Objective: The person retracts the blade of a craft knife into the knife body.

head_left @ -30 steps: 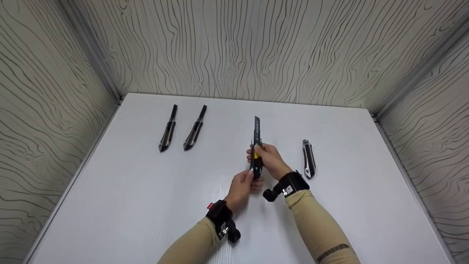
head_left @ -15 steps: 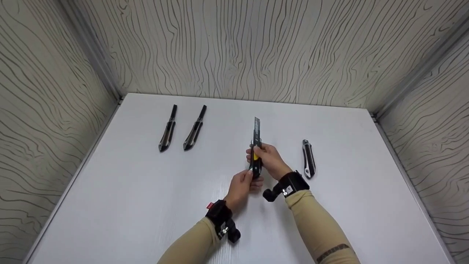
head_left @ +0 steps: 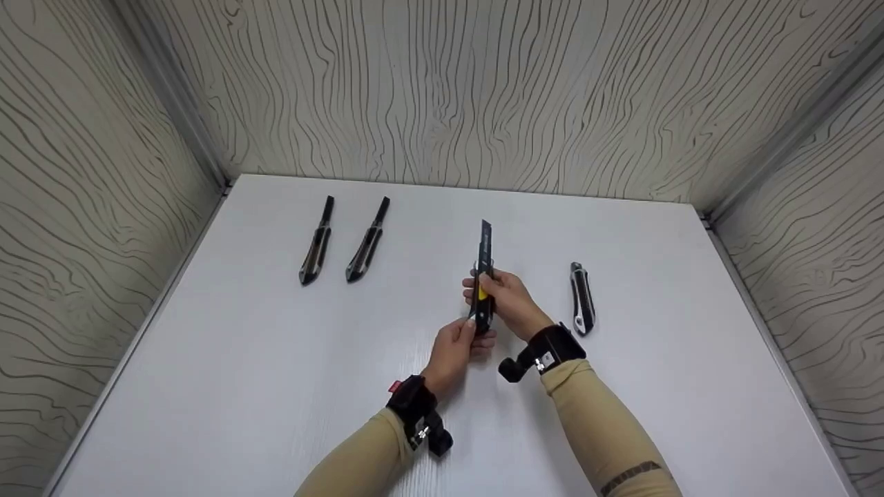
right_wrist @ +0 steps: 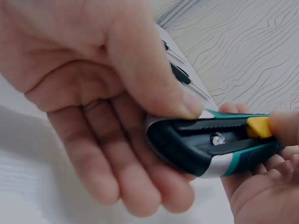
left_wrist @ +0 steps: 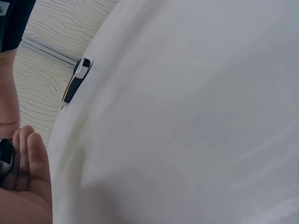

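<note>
A utility knife [head_left: 486, 238] with a dark casing and a long blade extended points away from me over the middle of the table. My right hand [head_left: 514, 297] grips its casing, thumb on the yellow slider [right_wrist: 259, 127]. My left hand [head_left: 449, 348] pinches the butt end, its thumb on top and fingers below. In the right wrist view the casing shows teal and white trim. The left wrist view catches only the butt end [left_wrist: 5, 158] and the left fingers [left_wrist: 37, 154].
Two utility knives with dark extended blades lie at the back left, an outer one [head_left: 315, 255] and an inner one [head_left: 366, 255]. Right of my hands lies another [head_left: 582, 300], no long blade showing. Wood-patterned walls [head_left: 442, 90] enclose the white table [head_left: 242, 386].
Both hands keep their hold on the knife. Its blade caught the light half a second ago and now looks dark, so the knife has tilted slightly. The other knives stay put.
</note>
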Motion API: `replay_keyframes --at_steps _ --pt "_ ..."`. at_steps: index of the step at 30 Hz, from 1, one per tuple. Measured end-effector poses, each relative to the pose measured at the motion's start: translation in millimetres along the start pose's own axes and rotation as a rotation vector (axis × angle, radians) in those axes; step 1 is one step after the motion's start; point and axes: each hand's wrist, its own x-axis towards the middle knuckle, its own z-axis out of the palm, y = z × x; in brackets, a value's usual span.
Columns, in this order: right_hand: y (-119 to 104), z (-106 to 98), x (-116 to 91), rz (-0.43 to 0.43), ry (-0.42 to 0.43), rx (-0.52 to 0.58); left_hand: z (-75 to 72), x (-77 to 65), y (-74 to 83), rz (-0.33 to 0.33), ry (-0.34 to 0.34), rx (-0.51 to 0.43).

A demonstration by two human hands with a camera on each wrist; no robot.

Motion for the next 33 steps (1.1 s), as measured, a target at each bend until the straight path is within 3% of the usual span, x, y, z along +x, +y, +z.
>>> replay_keyframes --at_steps 15,22,33 --pt "1.6 1.7 -4.3 0.003 0.09 0.057 3.2 -0.8 2.5 -0.019 -0.012 -0.044" --pt "2.8 3.8 -3.0 -0.006 0.092 0.045 2.5 -2.7 4.0 0.003 -0.033 -0.048" --pt "1.6 7.1 -4.3 -0.038 0.085 0.048 2.2 -1.1 1.7 0.009 0.008 -0.005"
